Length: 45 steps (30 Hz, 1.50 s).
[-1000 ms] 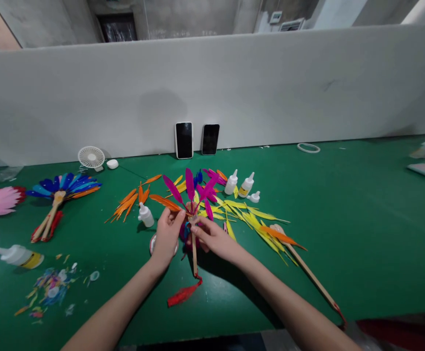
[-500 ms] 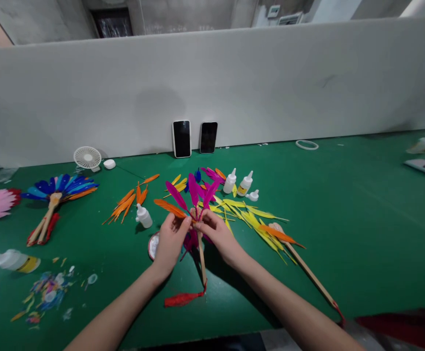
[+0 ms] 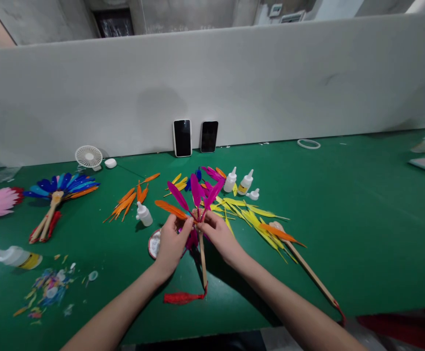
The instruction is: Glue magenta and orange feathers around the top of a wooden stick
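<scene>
My left hand (image 3: 173,241) pinches the base of an orange feather (image 3: 171,209), holding it against the top of a wooden fan handle (image 3: 203,261). On the other side, my right hand (image 3: 219,234) grips the handle's head between thumb and fingers. Several magenta feathers (image 3: 196,189) fan upward from that head. From the handle's lower end a red tassel (image 3: 183,298) hangs onto the table. Partly behind my left hand lies a small round dish (image 3: 154,243) with white contents. My fingers hide the exact spot where the orange feather meets the handle.
Loose orange feathers (image 3: 124,204) and a glue bottle (image 3: 144,215) lie to the left. Yellow feathers (image 3: 256,219), more glue bottles (image 3: 245,182) and another wooden handle (image 3: 311,268) are on the right. A blue feather fan (image 3: 62,186), scraps (image 3: 49,290) and two phones (image 3: 182,138) are around.
Both hands stay nearly in place at the handle's head, the orange feather still in the left fingers. The whole view has shifted very slightly.
</scene>
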Each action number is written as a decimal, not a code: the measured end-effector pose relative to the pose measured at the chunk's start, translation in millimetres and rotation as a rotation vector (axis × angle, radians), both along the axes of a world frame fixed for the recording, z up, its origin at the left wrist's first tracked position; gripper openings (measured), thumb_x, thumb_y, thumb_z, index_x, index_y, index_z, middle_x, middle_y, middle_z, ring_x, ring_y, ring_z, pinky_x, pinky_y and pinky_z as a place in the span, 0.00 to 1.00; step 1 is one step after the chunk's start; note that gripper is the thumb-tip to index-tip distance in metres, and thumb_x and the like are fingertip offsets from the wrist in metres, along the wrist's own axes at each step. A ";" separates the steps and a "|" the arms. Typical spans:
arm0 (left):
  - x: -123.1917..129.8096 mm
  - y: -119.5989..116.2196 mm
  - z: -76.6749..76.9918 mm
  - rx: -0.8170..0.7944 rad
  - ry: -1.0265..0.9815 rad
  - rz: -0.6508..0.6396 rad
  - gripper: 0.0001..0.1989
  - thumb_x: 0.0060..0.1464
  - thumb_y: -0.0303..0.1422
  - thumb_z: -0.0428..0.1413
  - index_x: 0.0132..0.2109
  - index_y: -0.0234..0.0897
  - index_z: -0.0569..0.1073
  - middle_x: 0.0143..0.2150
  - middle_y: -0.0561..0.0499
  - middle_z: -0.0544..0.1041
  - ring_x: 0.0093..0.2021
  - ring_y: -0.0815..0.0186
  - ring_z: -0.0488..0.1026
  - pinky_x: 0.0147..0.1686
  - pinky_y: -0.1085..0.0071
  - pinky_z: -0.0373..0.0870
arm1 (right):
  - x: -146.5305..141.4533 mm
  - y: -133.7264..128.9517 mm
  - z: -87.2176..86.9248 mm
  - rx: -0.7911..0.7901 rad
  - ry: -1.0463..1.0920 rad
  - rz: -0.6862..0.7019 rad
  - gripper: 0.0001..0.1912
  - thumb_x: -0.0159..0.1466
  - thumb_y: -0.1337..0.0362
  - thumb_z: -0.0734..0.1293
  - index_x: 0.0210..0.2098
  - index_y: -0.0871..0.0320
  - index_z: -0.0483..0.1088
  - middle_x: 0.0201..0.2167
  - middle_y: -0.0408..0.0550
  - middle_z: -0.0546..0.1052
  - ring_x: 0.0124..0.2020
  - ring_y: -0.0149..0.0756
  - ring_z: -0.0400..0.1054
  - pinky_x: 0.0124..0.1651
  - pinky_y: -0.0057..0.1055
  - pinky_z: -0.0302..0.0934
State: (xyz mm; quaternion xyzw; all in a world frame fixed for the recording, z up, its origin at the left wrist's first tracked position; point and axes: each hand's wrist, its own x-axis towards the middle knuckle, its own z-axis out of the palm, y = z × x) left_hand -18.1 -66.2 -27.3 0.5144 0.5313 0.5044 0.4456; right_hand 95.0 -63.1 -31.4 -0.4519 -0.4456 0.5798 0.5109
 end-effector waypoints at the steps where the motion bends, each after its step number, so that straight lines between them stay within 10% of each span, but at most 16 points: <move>1: 0.1 -0.4 0.1 0.000 -0.002 0.000 0.07 0.44 0.35 0.55 0.29 0.36 0.68 0.26 0.53 0.72 0.30 0.67 0.70 0.33 0.70 0.65 | 0.1 -0.3 0.2 -0.004 0.001 -0.002 0.06 0.44 0.64 0.62 0.24 0.55 0.65 0.26 0.40 0.71 0.33 0.36 0.65 0.39 0.33 0.58; 45: 4.4 2.3 8.2 -0.104 -0.161 -0.014 0.09 0.36 0.34 0.58 0.26 0.36 0.67 0.25 0.54 0.73 0.31 0.66 0.71 0.36 0.69 0.65 | 1.0 -2.4 -0.5 0.022 0.024 0.008 0.05 0.46 0.63 0.64 0.23 0.55 0.62 0.24 0.39 0.68 0.29 0.32 0.61 0.34 0.29 0.56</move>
